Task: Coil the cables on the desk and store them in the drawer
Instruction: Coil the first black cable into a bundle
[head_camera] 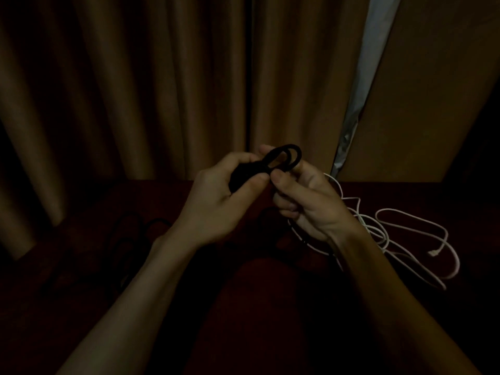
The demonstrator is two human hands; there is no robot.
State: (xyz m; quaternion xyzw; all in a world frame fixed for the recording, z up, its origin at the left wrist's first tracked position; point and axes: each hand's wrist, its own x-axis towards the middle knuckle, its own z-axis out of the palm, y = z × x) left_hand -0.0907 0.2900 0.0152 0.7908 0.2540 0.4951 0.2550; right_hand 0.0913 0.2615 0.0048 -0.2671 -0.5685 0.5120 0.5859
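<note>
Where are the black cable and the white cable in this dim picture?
black cable (299, 155), head view, on the right side of its raised loop.
white cable (457, 262), head view, on its outer bend lying on the desk, far right.

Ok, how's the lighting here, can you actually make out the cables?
Head view: heavily underexposed; the left hand and right hand are dimly lit, the black cable they hold reads only as a silhouette against the curtain, the white cable stands out on the desk, and the dark cables at left are barely visible.
</note>
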